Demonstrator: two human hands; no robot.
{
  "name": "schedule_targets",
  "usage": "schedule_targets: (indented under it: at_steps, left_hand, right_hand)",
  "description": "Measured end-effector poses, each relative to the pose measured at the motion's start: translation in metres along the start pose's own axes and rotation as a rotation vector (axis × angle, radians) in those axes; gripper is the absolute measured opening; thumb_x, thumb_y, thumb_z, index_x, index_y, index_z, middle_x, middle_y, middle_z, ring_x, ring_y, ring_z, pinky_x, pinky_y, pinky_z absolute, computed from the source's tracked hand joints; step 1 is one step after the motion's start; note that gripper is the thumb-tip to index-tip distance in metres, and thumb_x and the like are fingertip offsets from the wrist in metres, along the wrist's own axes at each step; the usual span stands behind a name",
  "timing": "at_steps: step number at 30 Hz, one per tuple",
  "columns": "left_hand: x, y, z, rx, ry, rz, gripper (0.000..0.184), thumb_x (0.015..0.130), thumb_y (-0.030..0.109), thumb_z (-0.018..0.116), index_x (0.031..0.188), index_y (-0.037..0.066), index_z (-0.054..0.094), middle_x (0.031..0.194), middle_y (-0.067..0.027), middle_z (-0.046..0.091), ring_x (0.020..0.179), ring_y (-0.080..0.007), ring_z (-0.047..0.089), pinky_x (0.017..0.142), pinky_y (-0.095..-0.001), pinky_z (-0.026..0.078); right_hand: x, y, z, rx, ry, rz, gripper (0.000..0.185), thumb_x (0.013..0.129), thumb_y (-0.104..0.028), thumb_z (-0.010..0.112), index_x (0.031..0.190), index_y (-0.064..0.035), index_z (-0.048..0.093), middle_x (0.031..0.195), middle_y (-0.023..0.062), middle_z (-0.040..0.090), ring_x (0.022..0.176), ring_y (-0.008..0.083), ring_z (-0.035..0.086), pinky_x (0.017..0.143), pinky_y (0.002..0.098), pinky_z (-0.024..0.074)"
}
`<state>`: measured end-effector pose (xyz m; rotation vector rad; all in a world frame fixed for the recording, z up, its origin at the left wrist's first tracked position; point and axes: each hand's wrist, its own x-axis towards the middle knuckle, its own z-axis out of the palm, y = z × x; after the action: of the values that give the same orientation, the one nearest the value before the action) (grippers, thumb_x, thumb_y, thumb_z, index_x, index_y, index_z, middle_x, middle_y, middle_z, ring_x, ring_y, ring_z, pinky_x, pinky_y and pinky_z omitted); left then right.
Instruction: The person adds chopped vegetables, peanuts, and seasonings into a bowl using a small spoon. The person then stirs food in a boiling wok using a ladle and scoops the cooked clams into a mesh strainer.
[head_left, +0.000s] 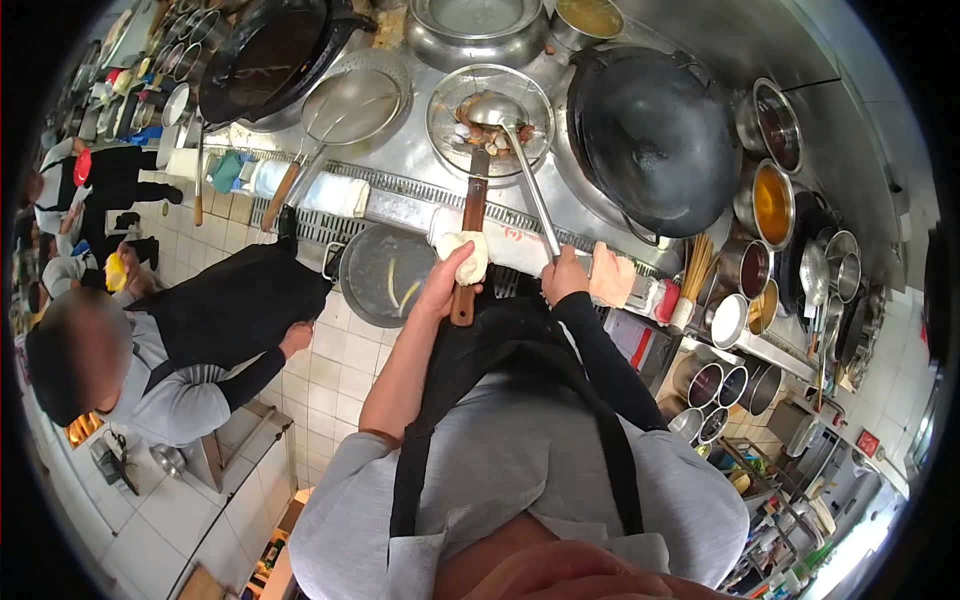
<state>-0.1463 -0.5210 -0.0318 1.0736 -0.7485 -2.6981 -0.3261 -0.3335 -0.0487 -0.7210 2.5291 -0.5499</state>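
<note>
My left hand (447, 280) is wrapped round a folded white cloth (468, 262) and the wooden handle of a strainer (442, 120). In the strainer's mesh lie small brown, reddish and pale food pieces (463, 134). My right hand (566, 278) grips the long handle of a metal ladle (534, 192); the ladle's bowl rests over the food in the strainer. Just right of the strainer a large dark wok (650, 140) sits on the stove. What is inside the wok looks like bare dark metal.
A second strainer (350, 105) and a dark wok (265, 60) lie to the left. Metal pots with sauces, one orange (770, 205), line the right side. A grey bin (378, 275) stands below the counter. At left is a co-worker in a black apron (235, 300).
</note>
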Motion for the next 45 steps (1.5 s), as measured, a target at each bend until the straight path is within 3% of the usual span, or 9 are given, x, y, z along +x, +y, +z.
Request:
schedule_targets:
  at_steps: [6,18,19,22,24,27,39,42,45]
  left_hand:
    - [-0.004,0.002,0.005,0.035,0.007,0.004,0.036,0.103,0.04,0.069,0.117,0.007,0.068,0.092,-0.0041,0.072,0.074,-0.014,0.069,0.057,-0.0291,0.057]
    - [-0.005,0.003,0.008,0.083,0.044,0.014,0.038,0.102,0.041,0.07,0.119,0.007,0.066,0.091,-0.0027,0.07,0.073,-0.013,0.068,0.056,-0.0283,0.056]
    - [-0.006,0.003,0.01,0.087,0.054,0.019,0.038,0.102,0.041,0.07,0.12,0.007,0.066,0.091,-0.0028,0.07,0.073,-0.0128,0.068,0.056,-0.0285,0.056]
    - [-0.004,0.001,0.006,0.087,0.04,0.023,0.04,0.102,0.042,0.07,0.121,0.007,0.065,0.092,-0.0029,0.071,0.074,-0.0129,0.069,0.056,-0.0288,0.057]
    - [-0.006,0.0,0.007,0.079,0.054,0.011,0.042,0.102,0.044,0.07,0.123,0.007,0.065,0.094,-0.003,0.071,0.077,-0.0131,0.069,0.057,-0.0289,0.057]
    - [-0.002,0.004,0.012,0.037,0.079,0.004,0.045,0.102,0.046,0.069,0.126,0.008,0.065,0.097,-0.0033,0.072,0.081,-0.0135,0.07,0.057,-0.0292,0.058]
    - [0.032,0.022,0.007,0.103,0.059,-0.057,0.042,0.1,0.049,0.069,0.118,0.011,0.066,0.089,-0.0032,0.069,0.067,-0.0143,0.066,0.058,-0.0336,0.062]
    - [0.036,0.03,0.009,0.091,0.032,-0.06,0.043,0.101,0.05,0.067,0.118,0.011,0.066,0.086,-0.0044,0.069,0.063,-0.0166,0.066,0.059,-0.0358,0.064]
    - [0.029,0.039,0.03,0.069,0.098,-0.02,0.039,0.102,0.048,0.066,0.111,0.01,0.066,0.078,-0.004,0.067,0.059,-0.016,0.064,0.051,-0.0322,0.058]
  right_hand:
    - [0.039,-0.032,-0.043,0.428,0.165,-0.076,0.027,0.098,-0.021,0.066,0.11,0.0018,0.058,0.086,0.0287,0.069,0.083,0.05,0.068,0.073,0.0544,0.0522]
    - [0.29,-0.151,-0.056,0.157,0.372,-0.27,0.034,0.088,-0.027,0.064,0.094,0.007,0.068,0.097,0.0345,0.071,0.098,0.0508,0.07,0.088,0.0535,0.0537]
    - [0.314,-0.153,-0.042,0.094,0.393,-0.261,0.036,0.09,-0.029,0.066,0.086,0.0065,0.069,0.087,0.0298,0.072,0.08,0.0451,0.071,0.073,0.052,0.0565]
    - [0.322,-0.19,-0.063,0.688,-0.218,-0.015,0.027,0.096,-0.022,0.062,0.081,0.0004,0.066,0.069,0.015,0.066,0.061,0.0271,0.065,0.054,0.0426,0.0526]
    - [0.328,-0.188,-0.074,1.632,-0.692,0.314,0.022,0.1,-0.011,0.062,0.109,0.0093,0.057,0.074,0.0076,0.057,0.057,0.0138,0.055,0.044,0.0278,0.0438]
    - [0.302,-0.173,-0.089,2.189,-0.998,0.422,0.043,0.104,-0.008,0.059,0.134,0.0118,0.036,0.082,0.004,0.05,0.053,0.0071,0.044,0.04,0.0229,0.0366]
    - [0.118,-0.124,-0.183,2.142,-1.072,0.523,0.03,0.108,-0.011,0.052,0.125,0.0118,0.045,0.085,0.0025,0.05,0.055,0.0027,0.046,0.038,0.0188,0.0374]
    - [0.094,-0.11,-0.183,1.852,-0.95,0.54,0.029,0.107,-0.011,0.053,0.126,0.0092,0.046,0.084,0.0,0.05,0.055,0.0013,0.045,0.038,0.0178,0.0314]
    - [0.057,-0.088,-0.164,1.28,-0.685,0.361,0.017,0.103,-0.017,0.06,0.1,-0.001,0.055,0.07,-0.0002,0.051,0.049,0.0069,0.047,0.037,0.0253,0.0295]
